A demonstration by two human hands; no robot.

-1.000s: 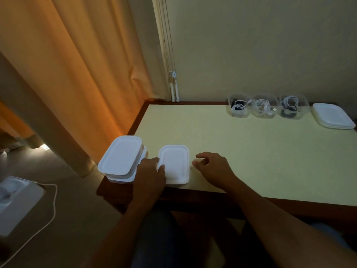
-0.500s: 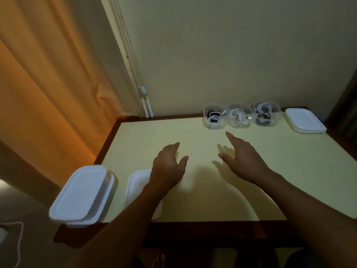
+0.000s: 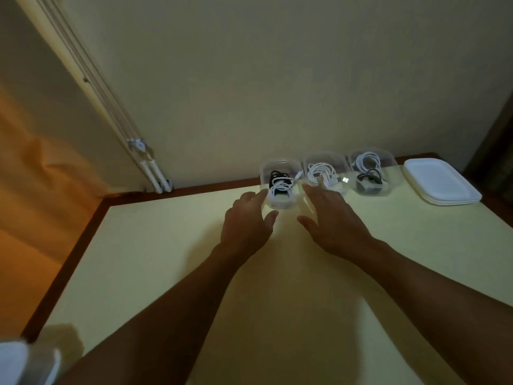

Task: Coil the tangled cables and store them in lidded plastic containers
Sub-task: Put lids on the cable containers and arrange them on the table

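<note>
Three clear plastic containers stand in a row at the table's far edge, each with coiled cables inside and no lid on. The left container (image 3: 281, 187) holds white and black cables, the middle container (image 3: 324, 170) white ones, the right container (image 3: 370, 173) white and black. My left hand (image 3: 248, 220) reaches with straight fingers to the left container's left side. On the other side, my right hand (image 3: 330, 215) stretches out flat, its fingertips between the left and middle containers. Neither hand holds anything.
A stack of white lids (image 3: 440, 184) lies at the far right of the yellow table (image 3: 155, 259). A lidded white container (image 3: 25, 362) shows at the bottom left corner. An orange curtain (image 3: 36, 176) hangs at the left, the wall stands right behind the containers.
Both hands have left the lidded containers at the near edge and moved forward across the table to the left open container. The view has swung up and forward with them.
</note>
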